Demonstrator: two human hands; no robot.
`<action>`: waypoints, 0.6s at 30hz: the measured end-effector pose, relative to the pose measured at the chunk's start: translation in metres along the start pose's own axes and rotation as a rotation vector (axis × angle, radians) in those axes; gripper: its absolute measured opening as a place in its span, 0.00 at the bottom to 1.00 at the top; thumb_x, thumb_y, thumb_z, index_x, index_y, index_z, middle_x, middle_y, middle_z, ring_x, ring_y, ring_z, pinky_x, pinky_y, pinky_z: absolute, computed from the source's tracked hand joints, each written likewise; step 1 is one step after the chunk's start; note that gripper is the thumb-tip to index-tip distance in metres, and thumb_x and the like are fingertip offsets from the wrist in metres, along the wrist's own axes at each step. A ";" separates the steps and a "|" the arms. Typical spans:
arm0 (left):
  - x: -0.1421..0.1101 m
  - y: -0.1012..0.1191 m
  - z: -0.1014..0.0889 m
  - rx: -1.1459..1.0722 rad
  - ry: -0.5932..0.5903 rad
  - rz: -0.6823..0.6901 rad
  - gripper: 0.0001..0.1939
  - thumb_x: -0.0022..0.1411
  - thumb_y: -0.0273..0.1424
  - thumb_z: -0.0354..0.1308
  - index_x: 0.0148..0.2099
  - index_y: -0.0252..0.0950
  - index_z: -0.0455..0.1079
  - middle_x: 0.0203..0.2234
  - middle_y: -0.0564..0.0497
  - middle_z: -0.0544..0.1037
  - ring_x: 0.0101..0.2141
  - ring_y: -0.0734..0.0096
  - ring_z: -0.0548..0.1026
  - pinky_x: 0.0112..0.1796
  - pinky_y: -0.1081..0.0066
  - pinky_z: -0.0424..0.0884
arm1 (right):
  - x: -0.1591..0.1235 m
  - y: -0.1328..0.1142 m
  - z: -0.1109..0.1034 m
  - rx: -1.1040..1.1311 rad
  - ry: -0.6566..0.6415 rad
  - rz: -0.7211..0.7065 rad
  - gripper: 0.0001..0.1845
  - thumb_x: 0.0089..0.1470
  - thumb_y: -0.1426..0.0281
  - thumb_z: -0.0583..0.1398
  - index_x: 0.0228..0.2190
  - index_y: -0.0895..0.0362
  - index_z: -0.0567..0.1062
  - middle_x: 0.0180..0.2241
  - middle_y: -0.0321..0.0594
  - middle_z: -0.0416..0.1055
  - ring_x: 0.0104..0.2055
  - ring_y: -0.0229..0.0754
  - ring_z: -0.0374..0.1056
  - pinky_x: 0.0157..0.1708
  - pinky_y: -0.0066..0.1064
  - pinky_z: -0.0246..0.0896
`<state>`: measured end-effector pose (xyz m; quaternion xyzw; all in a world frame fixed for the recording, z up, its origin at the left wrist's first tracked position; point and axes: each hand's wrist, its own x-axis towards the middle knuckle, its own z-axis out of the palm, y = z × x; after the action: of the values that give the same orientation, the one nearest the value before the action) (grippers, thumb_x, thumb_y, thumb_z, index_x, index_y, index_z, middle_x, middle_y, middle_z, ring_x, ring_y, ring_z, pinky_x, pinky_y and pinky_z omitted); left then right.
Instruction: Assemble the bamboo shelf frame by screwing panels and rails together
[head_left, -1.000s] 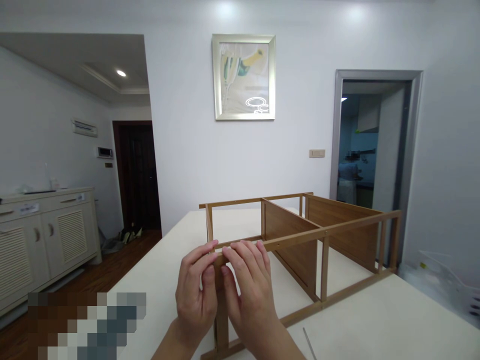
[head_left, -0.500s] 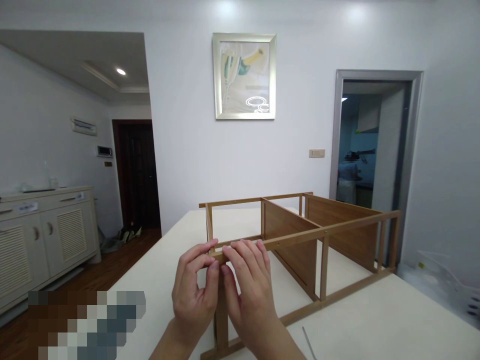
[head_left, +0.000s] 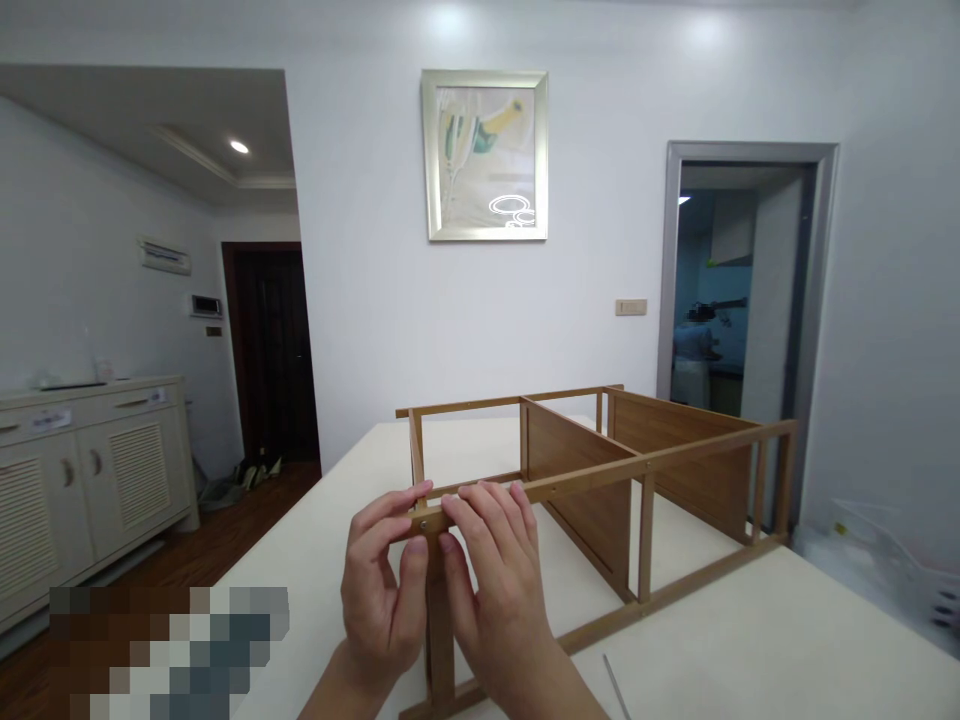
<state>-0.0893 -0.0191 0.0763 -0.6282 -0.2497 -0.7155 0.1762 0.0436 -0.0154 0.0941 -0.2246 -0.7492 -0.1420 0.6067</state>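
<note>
A wooden shelf frame (head_left: 581, 478) lies on its side on the white table (head_left: 720, 640). My right hand (head_left: 499, 570) grips its upper rail near the close left corner, fingers over the top and thumb against the near side. Beside it, my left hand (head_left: 382, 580) curls around the end of the same rail, fingertips on the wood and thumb just below. Between the two hands a small metal screw head (head_left: 424, 524) shows in the rail's face. A thin metal rod, perhaps a hex key (head_left: 616, 685), rests on the table right of my right forearm.
Shelf panels (head_left: 581, 500) span the frame. A white cabinet (head_left: 97, 480) stands at the left by the wall. Clear plastic wrapping or a bin (head_left: 877, 560) sits beyond the table's right edge. A person (head_left: 694, 350) is in the room behind the doorway.
My left thumb and fingertip have drawn back slightly to the left, uncovering the screw head in the rail. My right hand keeps its place on the frame.
</note>
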 end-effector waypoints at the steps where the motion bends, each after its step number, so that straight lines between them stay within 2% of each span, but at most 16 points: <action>1: 0.000 0.000 0.000 0.006 -0.007 -0.001 0.16 0.61 0.18 0.53 0.49 0.38 0.65 0.48 0.43 0.71 0.50 0.57 0.75 0.47 0.51 0.74 | 0.000 0.000 0.000 -0.001 0.000 0.001 0.18 0.60 0.79 0.53 0.50 0.56 0.69 0.49 0.43 0.72 0.56 0.45 0.65 0.62 0.46 0.47; 6: 0.002 0.004 0.002 0.163 -0.003 0.007 0.13 0.59 0.17 0.57 0.43 0.37 0.69 0.46 0.45 0.72 0.48 0.60 0.76 0.46 0.55 0.75 | -0.002 0.000 0.000 0.000 -0.002 0.000 0.19 0.59 0.79 0.52 0.51 0.55 0.69 0.49 0.44 0.72 0.56 0.45 0.65 0.62 0.46 0.48; 12: 0.008 0.012 0.001 0.243 0.006 0.041 0.12 0.60 0.17 0.55 0.43 0.36 0.70 0.44 0.45 0.75 0.47 0.62 0.76 0.47 0.57 0.74 | -0.002 -0.002 0.001 0.043 -0.014 0.044 0.18 0.60 0.78 0.53 0.50 0.55 0.70 0.50 0.44 0.72 0.58 0.46 0.64 0.63 0.49 0.47; 15: 0.010 0.013 -0.001 0.247 -0.041 0.074 0.15 0.61 0.16 0.53 0.45 0.36 0.72 0.47 0.44 0.75 0.50 0.61 0.75 0.51 0.55 0.73 | -0.003 -0.001 -0.012 0.076 -0.049 0.022 0.20 0.60 0.79 0.54 0.53 0.57 0.69 0.55 0.47 0.69 0.62 0.49 0.59 0.64 0.51 0.48; 18: 0.010 0.014 -0.004 0.233 -0.069 0.064 0.18 0.60 0.16 0.55 0.49 0.36 0.72 0.50 0.43 0.73 0.52 0.58 0.74 0.53 0.52 0.71 | -0.012 0.004 -0.040 0.094 -0.029 0.015 0.22 0.57 0.82 0.56 0.53 0.57 0.68 0.56 0.49 0.67 0.63 0.50 0.58 0.62 0.52 0.53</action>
<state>-0.0861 -0.0319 0.0882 -0.6354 -0.3167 -0.6536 0.2622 0.0813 -0.0335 0.0908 -0.2035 -0.7622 -0.0988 0.6065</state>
